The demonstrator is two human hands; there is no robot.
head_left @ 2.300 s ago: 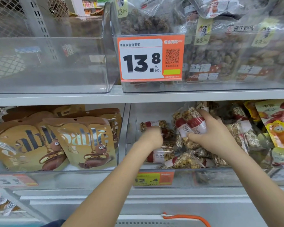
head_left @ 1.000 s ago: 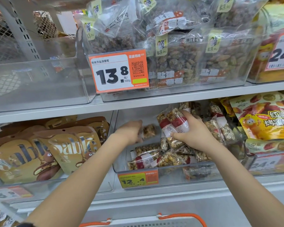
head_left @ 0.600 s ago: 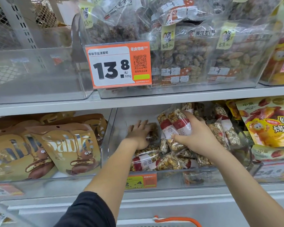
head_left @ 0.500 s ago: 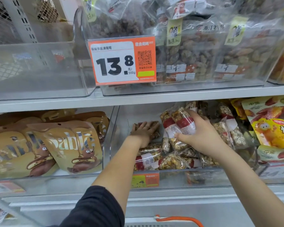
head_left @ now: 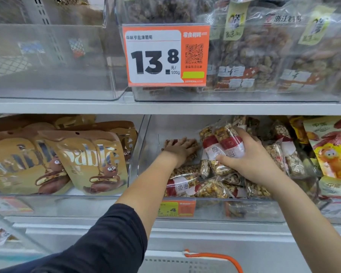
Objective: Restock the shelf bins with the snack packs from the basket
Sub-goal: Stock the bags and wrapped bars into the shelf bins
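While both arms reach into the lower shelf, the biggest thing in view is the clear upper bin (head_left: 234, 95) packed with bags of dried fruit, an orange price tag (head_left: 165, 56) reading 13.8 fixed to its front, and beside it on the left stands another clear bin (head_left: 51, 62) with nothing visible inside. Below the shelf board (head_left: 67, 107), the left compartment holds upright golden pouches (head_left: 91, 162) printed with a cartoon figure. Next to them sits the clear lower bin (head_left: 144, 146) where the snack packs (head_left: 201, 186) lie heaped, clear wrappers with red and white bands over nutty bars, and a small yellow and orange tag (head_left: 175, 208) sits on its front edge. Yellow bags (head_left: 331, 152) fill the neighbouring space to the right. At the bottom edge the basket (head_left: 165, 263) shows its pale rim and an orange handle (head_left: 217, 258). A dark sleeve (head_left: 106, 239) covers the left upper arm. The right hand (head_left: 252, 156) grasps a small bundle of packs (head_left: 222, 144), fingers curled over the top and thumb underneath, held just above the heap. The left hand (head_left: 180, 149) lies flat with fingers spread, pressing one pack (head_left: 193, 143) against the rear left part of the lower bin.
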